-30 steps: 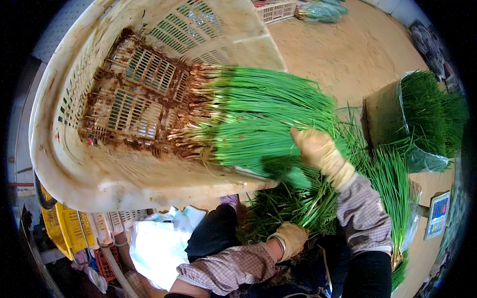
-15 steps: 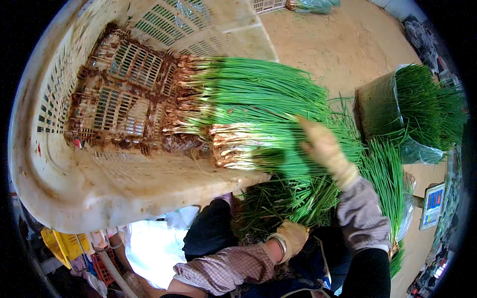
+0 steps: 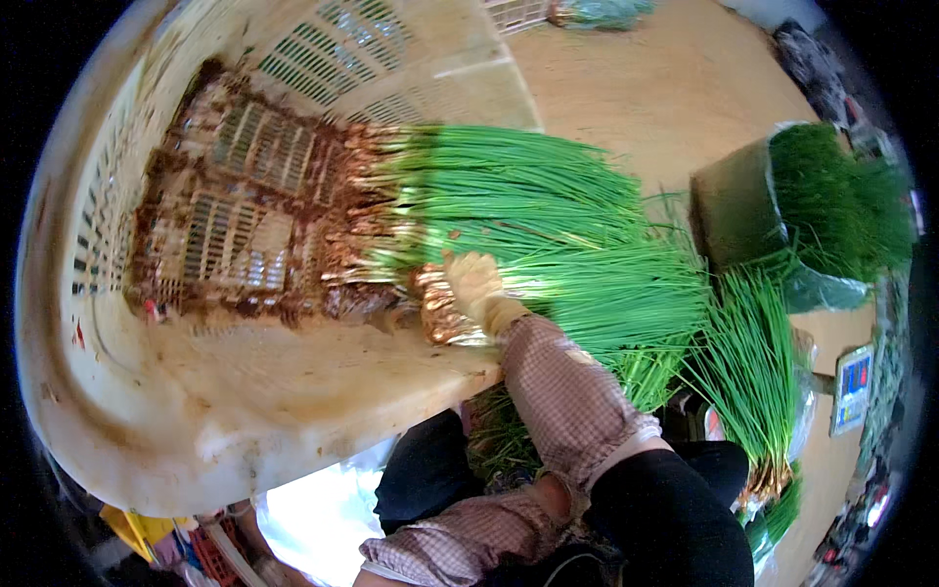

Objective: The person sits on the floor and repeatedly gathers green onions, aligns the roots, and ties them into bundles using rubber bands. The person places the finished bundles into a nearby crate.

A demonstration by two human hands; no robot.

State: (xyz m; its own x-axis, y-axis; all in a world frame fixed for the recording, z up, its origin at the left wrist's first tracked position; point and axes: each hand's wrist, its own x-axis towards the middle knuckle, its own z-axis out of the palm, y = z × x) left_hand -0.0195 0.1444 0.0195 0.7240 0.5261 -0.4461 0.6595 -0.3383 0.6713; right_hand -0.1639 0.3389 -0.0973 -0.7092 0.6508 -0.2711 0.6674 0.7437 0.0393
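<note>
A wide layer of green onions point(image 3: 528, 186) lies with its muddy root ends inside a large dirty cream plastic crate point(image 3: 196, 391). Their leaves stretch right, past the crate's end. On the nearer bunch, just beside its pale root ends, my right hand point(image 3: 474, 284) in a yellowish glove has its fingers curled over the stems. My left forearm, in a checked sleeve, comes in at the bottom. My left hand and its fingers are hidden behind the right arm. Loose green leaves point(image 3: 504, 440) hang below the bunch, above my lap.
To the right stands a plastic-lined container point(image 3: 734, 196) packed with greens. Another bundle of green onions point(image 3: 748, 382) leans closer to me, roots down. A scale display point(image 3: 853, 389) is at the far right. White plastic point(image 3: 318, 509) and a yellow object point(image 3: 142, 533) lie lower left.
My right hand has moved left from the leaves to the root end of the nearer bunch. My left hand, visible before over the loose leaves, is now covered by the right arm.
</note>
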